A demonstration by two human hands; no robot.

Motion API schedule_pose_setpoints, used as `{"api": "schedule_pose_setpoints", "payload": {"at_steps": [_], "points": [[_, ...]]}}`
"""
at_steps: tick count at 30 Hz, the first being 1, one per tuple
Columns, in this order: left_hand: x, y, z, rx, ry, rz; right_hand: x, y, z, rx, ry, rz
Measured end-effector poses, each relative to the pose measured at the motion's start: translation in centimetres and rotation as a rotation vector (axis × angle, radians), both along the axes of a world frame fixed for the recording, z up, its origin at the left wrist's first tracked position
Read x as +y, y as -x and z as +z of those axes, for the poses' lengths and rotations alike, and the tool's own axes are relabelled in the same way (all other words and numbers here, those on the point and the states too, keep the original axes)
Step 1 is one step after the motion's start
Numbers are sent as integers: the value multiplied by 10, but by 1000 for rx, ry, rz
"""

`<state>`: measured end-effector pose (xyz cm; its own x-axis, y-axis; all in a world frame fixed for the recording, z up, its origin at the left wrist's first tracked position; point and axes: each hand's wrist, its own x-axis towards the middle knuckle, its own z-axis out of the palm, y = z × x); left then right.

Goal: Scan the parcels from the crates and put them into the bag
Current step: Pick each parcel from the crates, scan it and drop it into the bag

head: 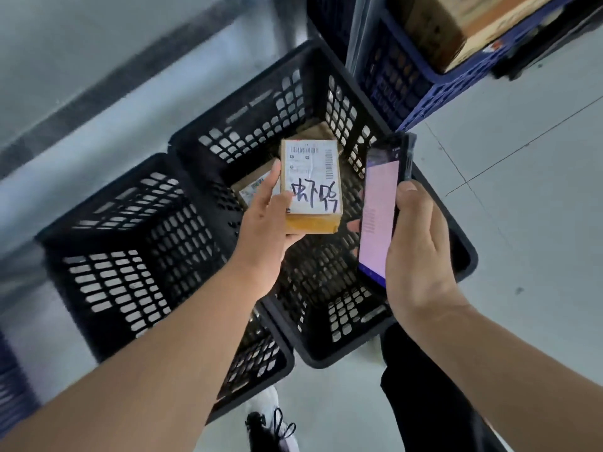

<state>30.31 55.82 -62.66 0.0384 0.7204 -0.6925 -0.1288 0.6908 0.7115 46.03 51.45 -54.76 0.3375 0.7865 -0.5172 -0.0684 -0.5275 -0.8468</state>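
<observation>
My left hand (267, 220) grips a small cardboard parcel (313, 181) with a white shipping label and black handwriting, held above the right black crate (326, 102). My right hand (417, 243) holds a handheld scanner (380, 203) with a lit pinkish screen, just right of the parcel. Another labelled parcel (253, 189) lies at the bottom of that crate, partly hidden by my left hand. No bag is in view.
A second black crate (130, 256) stands to the left with no parcels visible inside. Blue crates (408, 83) holding a cardboard box (456, 24) stand at the upper right. My shoe (270, 422) and dark trouser leg show below on the grey floor.
</observation>
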Motion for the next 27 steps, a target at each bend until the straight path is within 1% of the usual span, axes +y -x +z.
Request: {"api": "schedule_pose_setpoints", "payload": {"at_steps": [2, 7, 11, 15, 20, 24, 27], "points": [[-3, 12, 30, -20, -49, -58, -10, 16, 24, -9, -24, -27], [-14, 54, 112, -65, -130, -126, -40, 61, 85, -1, -13, -112], [-30, 89, 190, -41, -263, -251, -54, 88, 157, 1, -128, -203], [-44, 117, 271, -93, -283, -264, -66, 109, 237, 7, -169, -265], [-64, 137, 376, -119, -374, -316, -89, 126, 340, 56, -349, -167], [-79, 143, 456, -172, -447, -325, -112, 126, 414, 26, -359, -160], [-91, 144, 518, -236, -478, -286, -126, 116, 467, 58, -364, -49]]}}
